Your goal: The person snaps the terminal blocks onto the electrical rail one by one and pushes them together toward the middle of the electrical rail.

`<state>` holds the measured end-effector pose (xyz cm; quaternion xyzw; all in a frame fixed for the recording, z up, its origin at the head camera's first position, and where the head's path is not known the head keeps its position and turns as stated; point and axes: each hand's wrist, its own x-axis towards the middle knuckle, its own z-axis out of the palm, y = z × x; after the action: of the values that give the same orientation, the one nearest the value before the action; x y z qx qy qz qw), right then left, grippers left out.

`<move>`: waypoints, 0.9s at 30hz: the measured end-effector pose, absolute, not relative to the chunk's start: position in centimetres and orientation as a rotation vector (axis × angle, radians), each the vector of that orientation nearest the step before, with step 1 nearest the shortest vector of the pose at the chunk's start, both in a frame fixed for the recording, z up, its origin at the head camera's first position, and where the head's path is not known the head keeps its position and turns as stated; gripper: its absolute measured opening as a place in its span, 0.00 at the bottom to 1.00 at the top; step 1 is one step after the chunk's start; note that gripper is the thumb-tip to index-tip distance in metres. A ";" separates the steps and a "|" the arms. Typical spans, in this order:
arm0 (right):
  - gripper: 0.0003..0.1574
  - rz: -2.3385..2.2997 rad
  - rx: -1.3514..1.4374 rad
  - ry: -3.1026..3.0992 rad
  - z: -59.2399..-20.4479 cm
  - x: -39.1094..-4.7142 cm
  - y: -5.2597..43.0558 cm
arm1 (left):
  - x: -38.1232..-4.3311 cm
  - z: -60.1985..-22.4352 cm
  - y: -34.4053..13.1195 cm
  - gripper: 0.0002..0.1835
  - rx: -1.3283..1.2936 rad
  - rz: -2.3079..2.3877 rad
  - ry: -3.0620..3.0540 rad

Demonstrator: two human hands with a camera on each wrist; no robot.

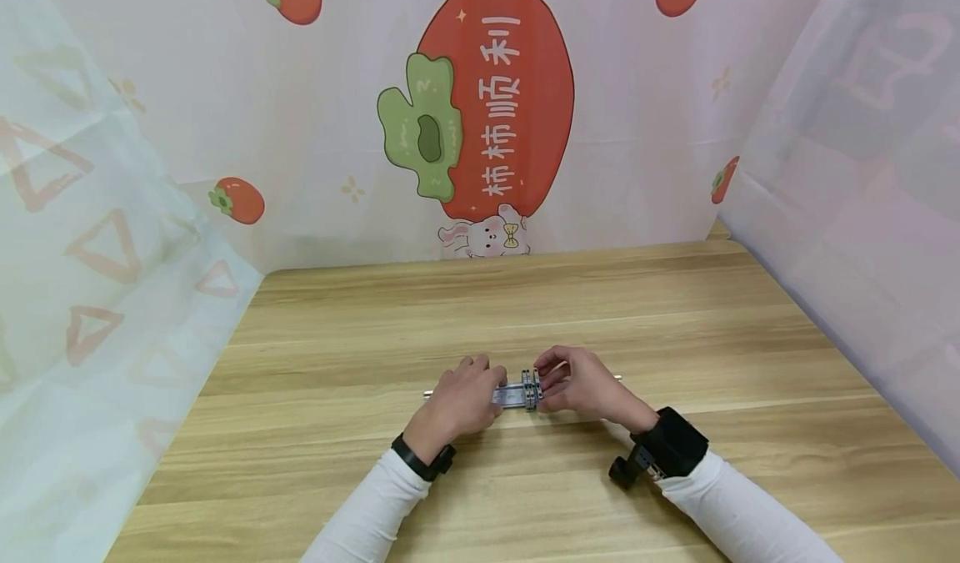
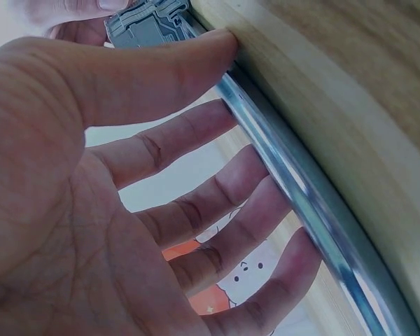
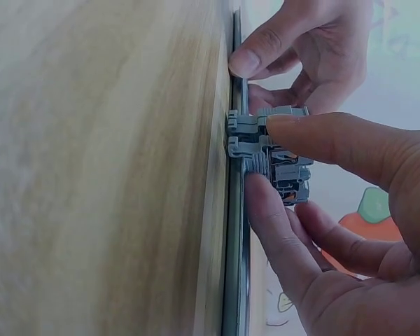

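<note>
A metal DIN rail [image 1: 510, 395] lies crosswise on the table, with grey terminal blocks [image 1: 531, 389] standing side by side near its middle. My left hand [image 1: 465, 396] holds the rail to the left of the blocks; in the left wrist view its thumb is at one edge and its fingertips line the other edge of the rail [image 2: 315, 217]. With thumb and fingers, my right hand [image 1: 588, 386] pinches a terminal block [image 3: 291, 175] at the rail. Part of the block is covered by those fingers in the right wrist view.
The wooden table [image 1: 480, 313] reaches back to a white curtain [image 1: 322, 146] printed with persimmons. More pale curtain hangs along the left and right sides. Each wrist wears a black strap, the right one with a small black device [image 1: 630, 465].
</note>
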<state>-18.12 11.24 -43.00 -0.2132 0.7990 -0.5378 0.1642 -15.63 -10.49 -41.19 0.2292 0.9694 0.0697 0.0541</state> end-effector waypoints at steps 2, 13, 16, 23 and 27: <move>0.36 -1.541 -0.604 2.276 -43.0 -18.1 11.2 | -15.6 -41.2 -10.5 0.18 0.695 0.207 2.945; 0.35 -1.536 -0.645 2.292 -43.3 -18.1 11.1 | -15.6 -41.2 -10.4 0.18 0.689 0.212 2.942; 0.35 -1.539 -0.647 2.294 -43.3 -18.1 11.1 | -15.6 -41.1 -10.4 0.18 0.688 0.218 2.938; 0.35 -1.547 -0.644 2.288 -43.2 -18.1 11.0 | -15.7 -41.1 -10.4 0.18 0.682 0.209 2.937; 0.35 -1.549 -0.642 2.284 -43.3 -18.1 10.9 | -15.7 -41.1 -10.5 0.18 0.682 0.208 2.936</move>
<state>-18.13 10.93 -43.32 -0.2240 0.7965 -0.5402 0.1532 -15.68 -10.45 -41.08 0.2252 0.9700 0.0687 0.0600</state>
